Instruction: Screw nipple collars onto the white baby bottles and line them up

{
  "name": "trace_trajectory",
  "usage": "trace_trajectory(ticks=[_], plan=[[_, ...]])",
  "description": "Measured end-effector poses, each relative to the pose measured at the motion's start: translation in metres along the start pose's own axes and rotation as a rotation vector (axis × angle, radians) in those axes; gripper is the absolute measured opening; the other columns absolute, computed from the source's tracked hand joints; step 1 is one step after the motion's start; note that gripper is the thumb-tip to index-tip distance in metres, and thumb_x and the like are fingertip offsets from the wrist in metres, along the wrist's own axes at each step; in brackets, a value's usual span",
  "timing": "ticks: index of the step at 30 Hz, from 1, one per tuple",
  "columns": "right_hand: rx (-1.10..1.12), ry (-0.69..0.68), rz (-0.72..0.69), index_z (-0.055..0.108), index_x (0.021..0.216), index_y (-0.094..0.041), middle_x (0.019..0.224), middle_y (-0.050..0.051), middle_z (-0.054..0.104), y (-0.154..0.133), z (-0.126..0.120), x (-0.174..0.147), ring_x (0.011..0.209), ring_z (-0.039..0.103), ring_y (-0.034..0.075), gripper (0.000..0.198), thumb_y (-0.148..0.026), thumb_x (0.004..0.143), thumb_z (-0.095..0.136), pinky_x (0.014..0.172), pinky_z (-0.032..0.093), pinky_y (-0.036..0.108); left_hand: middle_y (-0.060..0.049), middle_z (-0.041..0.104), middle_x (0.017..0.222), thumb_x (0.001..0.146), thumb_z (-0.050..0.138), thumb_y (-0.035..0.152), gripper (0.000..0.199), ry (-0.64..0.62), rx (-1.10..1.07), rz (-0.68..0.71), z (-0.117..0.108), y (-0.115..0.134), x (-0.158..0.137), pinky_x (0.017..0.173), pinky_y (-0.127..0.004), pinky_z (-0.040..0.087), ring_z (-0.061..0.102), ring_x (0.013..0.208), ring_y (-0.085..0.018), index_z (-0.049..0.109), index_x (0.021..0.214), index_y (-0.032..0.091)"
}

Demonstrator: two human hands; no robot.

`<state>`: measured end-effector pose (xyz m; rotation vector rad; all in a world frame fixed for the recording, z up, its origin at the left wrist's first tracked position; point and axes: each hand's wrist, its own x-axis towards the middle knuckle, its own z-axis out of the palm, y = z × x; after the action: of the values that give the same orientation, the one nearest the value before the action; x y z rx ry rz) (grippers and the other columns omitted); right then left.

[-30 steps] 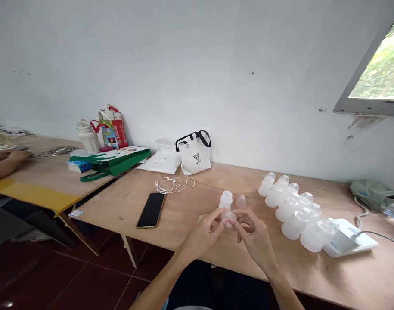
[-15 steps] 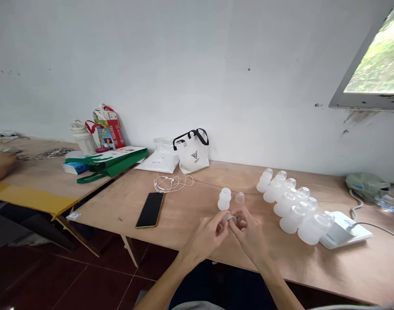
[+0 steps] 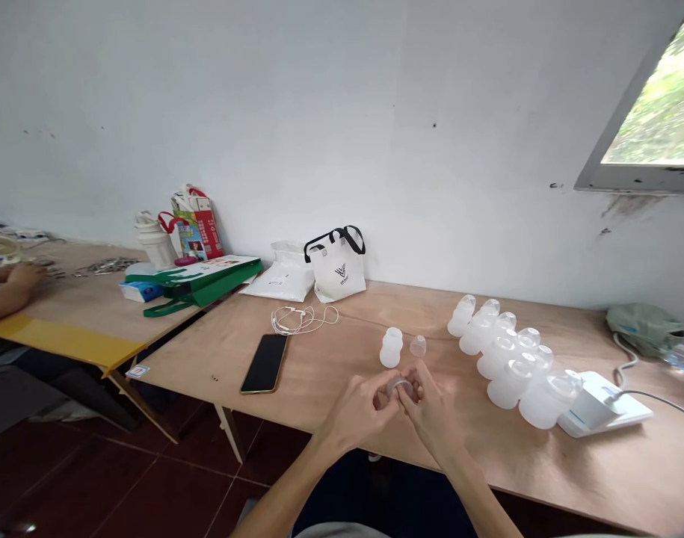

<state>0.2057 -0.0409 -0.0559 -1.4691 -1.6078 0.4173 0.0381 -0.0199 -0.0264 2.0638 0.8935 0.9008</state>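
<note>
Between both hands is a small translucent bottle collar ring (image 3: 400, 384), partly covered by fingers. My left hand (image 3: 364, 403) pinches its left side, while the fingers of my right hand (image 3: 428, 407) are closed on its right side, thumb at the near edge. Just beyond the hands stands an uncapped frosted white baby bottle (image 3: 391, 348), upright on the wooden table. To its right a clear dome cap (image 3: 418, 344) rests on the tabletop. Several capped frosted baby bottles (image 3: 510, 379) stand in rows farther right.
A white plugged-in device (image 3: 599, 407) with a cable lies beside the bottles. Left of my hands are a phone (image 3: 264, 363) and white earphones (image 3: 302, 320). A white bag (image 3: 339, 273) leans on the wall. Another person's arm (image 3: 13, 291) rests on the left table.
The view has shifted slightly. Both hands stay on the collar ring, which is turned a little, with my right fingers now farther over it.
</note>
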Motion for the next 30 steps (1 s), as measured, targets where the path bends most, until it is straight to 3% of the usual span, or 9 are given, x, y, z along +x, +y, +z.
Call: trace_trajectory(ticks=[3,8,14,18,21,23,26,30], plan=[[0.182,-0.116,0.032,0.059,0.094,-0.028,0.074,-0.002,0.069,-0.010,-0.006,0.000,0.059,0.064,0.017,0.018,-0.045,0.096,0.055,0.057,0.053,0.030,0.001,0.068,0.070,0.096,0.052,0.030,0.032,-0.003,-0.040,-0.049,-0.006,-0.002,0.003,0.056,-0.020,0.043,0.056,0.056,-0.012,0.077,0.115,0.020],[0.376,-0.253,-0.021,0.062,0.116,-0.028,0.106,0.004,0.074,-0.018,-0.019,0.005,0.089,0.071,0.019,0.029,-0.049,0.097,0.059,0.085,0.059,0.035,-0.002,0.074,0.083,0.101,0.049,0.042,0.035,0.133,-0.121,-0.113,-0.017,-0.017,0.011,0.060,-0.023,0.051,0.063,0.059,-0.014,0.075,0.111,0.020],[0.302,-0.171,0.026,0.063,0.118,-0.028,0.099,0.004,0.073,0.002,-0.024,0.014,0.072,0.066,0.016,0.036,-0.056,0.096,0.057,0.067,0.058,0.031,-0.010,0.073,0.114,0.097,0.056,0.054,0.050,0.295,-0.303,-0.194,-0.029,-0.037,0.018,0.059,-0.027,0.060,0.071,0.085,-0.022,0.063,0.133,0.021],[0.256,-0.096,0.043,0.064,0.117,-0.028,0.105,0.006,0.073,0.018,-0.020,0.021,0.079,0.069,0.019,0.038,-0.058,0.096,0.057,0.066,0.058,0.032,-0.014,0.056,0.147,0.098,0.058,0.054,0.068,0.245,-0.387,-0.172,-0.027,-0.042,0.018,0.082,-0.035,0.063,0.061,0.126,-0.030,0.037,0.158,0.028],[0.193,-0.036,0.042,0.060,0.129,-0.030,0.128,0.009,0.069,0.031,-0.012,0.024,0.103,0.070,0.025,0.042,-0.057,0.097,0.054,0.078,0.061,0.037,-0.014,0.045,0.158,0.100,0.055,0.056,0.079,0.188,-0.334,-0.186,-0.022,-0.041,0.015,0.108,-0.046,0.050,0.048,0.142,-0.031,0.017,0.165,0.033],[0.156,-0.039,0.013,0.050,0.143,-0.034,0.147,0.008,0.057,0.040,-0.005,0.024,0.123,0.063,0.028,0.050,-0.054,0.098,0.053,0.091,0.059,0.043,-0.012,0.033,0.167,0.101,0.053,0.057,0.082,0.141,-0.290,-0.185,-0.019,-0.039,0.014,0.119,-0.050,0.039,0.039,0.149,-0.031,0.008,0.166,0.035],[0.145,-0.095,-0.039,0.026,0.159,-0.038,0.167,0.006,0.033,0.051,0.009,0.023,0.145,0.045,0.029,0.068,-0.051,0.098,0.053,0.108,0.050,0.050,-0.007,0.008,0.174,0.102,0.051,0.058,0.084,0.097,-0.236,-0.141,-0.014,-0.039,0.013,0.125,-0.052,0.028,0.021,0.158,-0.031,0.001,0.166,0.036],[0.195,-0.138,0.028,-0.001,0.164,-0.033,0.167,0.013,0.032,0.058,0.023,0.034,0.150,0.039,0.028,0.085,-0.048,0.100,0.052,0.119,0.036,0.054,-0.005,-0.001,0.175,0.103,0.050,0.056,0.086,0.080,-0.174,-0.090,-0.008,-0.043,0.013,0.128,-0.056,0.016,0.005,0.160,-0.030,-0.005,0.165,0.034]])
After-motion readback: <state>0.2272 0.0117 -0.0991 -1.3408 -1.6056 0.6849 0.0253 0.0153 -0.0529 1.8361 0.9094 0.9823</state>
